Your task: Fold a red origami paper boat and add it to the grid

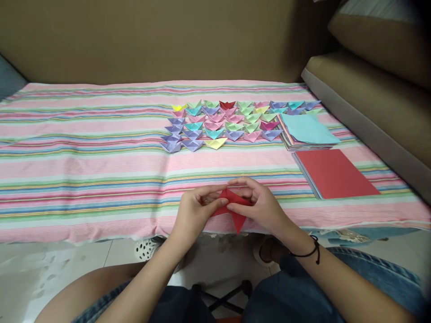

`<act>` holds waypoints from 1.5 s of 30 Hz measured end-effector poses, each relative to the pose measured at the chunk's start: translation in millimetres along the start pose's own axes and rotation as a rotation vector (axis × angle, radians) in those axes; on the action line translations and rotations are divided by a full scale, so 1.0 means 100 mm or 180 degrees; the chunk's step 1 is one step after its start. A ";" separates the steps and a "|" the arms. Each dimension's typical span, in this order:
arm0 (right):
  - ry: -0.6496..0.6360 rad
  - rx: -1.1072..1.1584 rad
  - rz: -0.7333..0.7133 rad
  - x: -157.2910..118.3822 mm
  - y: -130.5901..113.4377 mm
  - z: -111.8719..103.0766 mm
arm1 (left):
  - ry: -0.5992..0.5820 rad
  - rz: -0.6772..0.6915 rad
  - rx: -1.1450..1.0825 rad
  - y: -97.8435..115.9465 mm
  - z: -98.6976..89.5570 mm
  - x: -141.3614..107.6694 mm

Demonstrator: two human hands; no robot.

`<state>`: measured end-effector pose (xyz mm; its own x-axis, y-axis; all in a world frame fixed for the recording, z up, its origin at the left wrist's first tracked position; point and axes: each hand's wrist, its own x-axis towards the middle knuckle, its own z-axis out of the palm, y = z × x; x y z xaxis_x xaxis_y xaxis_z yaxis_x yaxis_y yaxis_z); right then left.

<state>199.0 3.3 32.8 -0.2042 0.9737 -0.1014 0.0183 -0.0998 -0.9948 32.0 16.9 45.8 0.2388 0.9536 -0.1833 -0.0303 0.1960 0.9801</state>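
Between my two hands is a partly folded piece of red origami paper (238, 220), held above the front edge of the striped cloth. A pointed flap of it hangs down toward me. My left hand (198, 204) pinches its left side, thumb on the near face. Opposite it, my right hand (259, 202) grips the right side, its thumb close to the left thumb and its index finger arched over the top. The fingers behind the paper are partly hidden. Beyond the hands, several folded paper boats (214, 133) in many colours stand in rows.
To the right lie a stack of red-topped paper (336, 172) and a stack of light-blue-topped paper (308, 128). A striped cloth (84, 170) covers the surface. Brown cushions (367, 94) border the right side, and a brown backrest (151, 40) rises behind.
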 end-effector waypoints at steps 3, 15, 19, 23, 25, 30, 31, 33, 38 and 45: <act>0.0092 -0.0095 0.0009 -0.01 0.00 0.00 | 0.0009 0.0024 0.0065 -0.01 0.02 0.00; 0.0749 0.0559 0.0352 0.02 -0.03 0.00 | 0.0103 -0.0139 0.0034 -0.05 0.06 -0.01; 0.0813 0.0632 0.0340 0.01 -0.04 0.03 | 0.0097 -0.0146 -0.0197 -0.06 0.08 -0.04; 0.0787 0.0692 0.0287 0.00 -0.04 0.05 | 0.0086 -0.0148 -0.0345 -0.04 0.10 -0.04; 0.0693 0.0682 0.0235 0.01 -0.03 0.04 | 0.0113 -0.0170 -0.0395 -0.03 0.09 -0.03; 0.0374 0.0566 0.0179 0.02 -0.01 0.00 | 0.0159 -0.0144 -0.0330 -0.03 0.07 -0.01; 0.0347 0.0508 0.0180 0.02 -0.01 -0.01 | 0.0156 -0.0146 -0.0305 -0.04 0.07 -0.01; 0.0317 0.0390 0.0187 0.02 -0.01 -0.03 | 0.0150 -0.0165 -0.0257 -0.04 0.07 -0.01; 0.0384 0.0400 0.0144 0.04 -0.05 -0.08 | 0.0189 -0.0096 -0.0222 0.02 0.03 0.01; 0.0421 0.0444 0.0180 0.06 -0.09 -0.15 | 0.0089 0.0044 -0.0166 0.14 -0.10 0.02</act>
<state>212.7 13.1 41.4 -0.0762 0.9832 -0.1656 -0.1117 -0.1735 -0.9785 22.6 23.4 58.5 0.2107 0.9622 -0.1724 -0.0842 0.1936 0.9775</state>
